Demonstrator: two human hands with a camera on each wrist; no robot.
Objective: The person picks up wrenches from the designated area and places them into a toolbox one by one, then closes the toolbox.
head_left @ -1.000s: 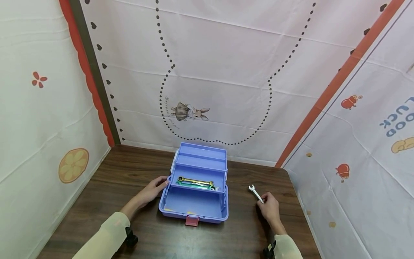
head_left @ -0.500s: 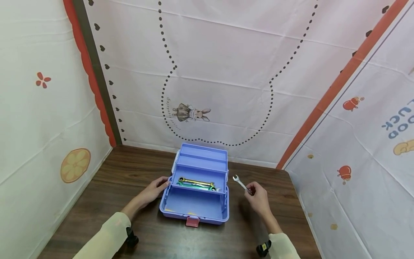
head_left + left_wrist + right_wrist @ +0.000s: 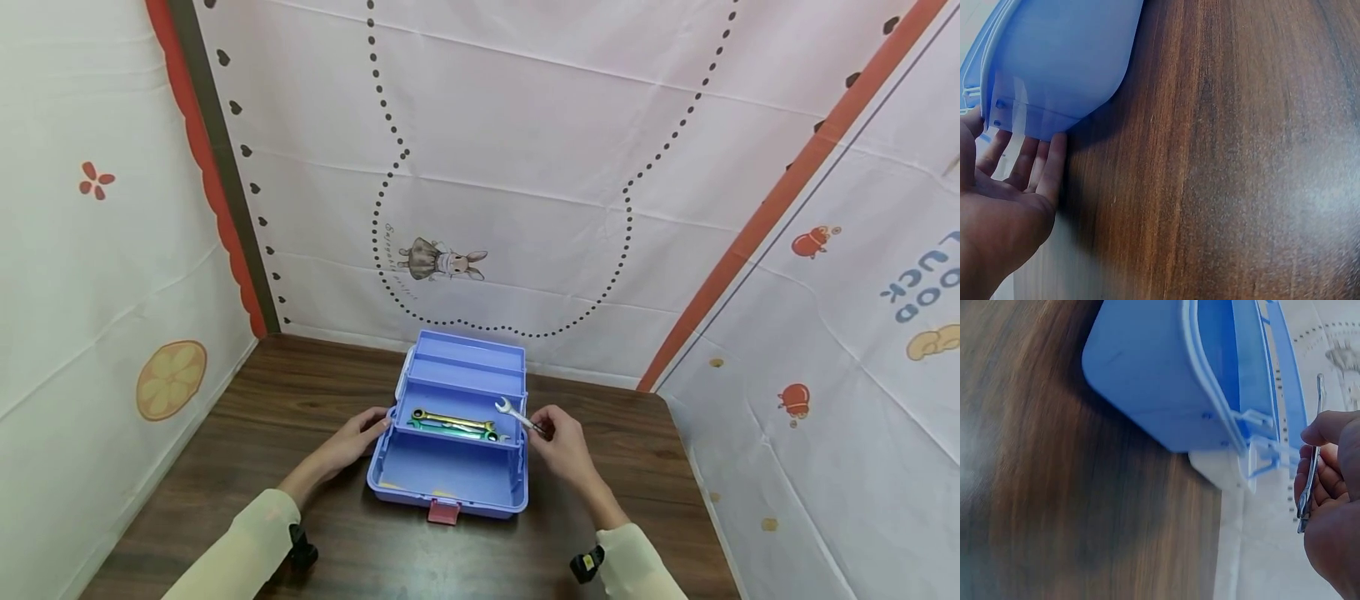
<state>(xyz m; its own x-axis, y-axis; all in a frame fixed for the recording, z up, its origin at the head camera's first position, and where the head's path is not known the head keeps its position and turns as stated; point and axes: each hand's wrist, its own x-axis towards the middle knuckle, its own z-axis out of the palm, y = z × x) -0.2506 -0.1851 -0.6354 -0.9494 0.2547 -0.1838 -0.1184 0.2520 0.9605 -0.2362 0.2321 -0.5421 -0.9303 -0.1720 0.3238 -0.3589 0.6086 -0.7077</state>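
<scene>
A blue-purple toolbox (image 3: 448,506) stands with its lid raised and its stepped trays lifted. My left hand (image 3: 347,443) rests at its left end, thumb at the rim and fairly straight fingers (image 3: 1054,165) touching the wall low down. With thumb and fingers my right hand (image 3: 564,443) pinches a silver wrench (image 3: 514,412) near one end. Its open-ended head reaches over the right part of the lowest tray (image 3: 468,400). A gold wrench (image 3: 453,418) and a green wrench (image 3: 442,430) lie side by side in that tray, with a silver wrench end showing beside them.
The box's deep bottom (image 3: 452,468) lies in front of the trays, and a red latch (image 3: 443,512) hangs at its front. Brown wood-grain table (image 3: 315,375) surrounds the box. Printed white cloth walls (image 3: 510,250) close in the back and both sides.
My right hand has carried the silver wrench left from the table's right side to the tray's right edge. The left hand stays at the box.
</scene>
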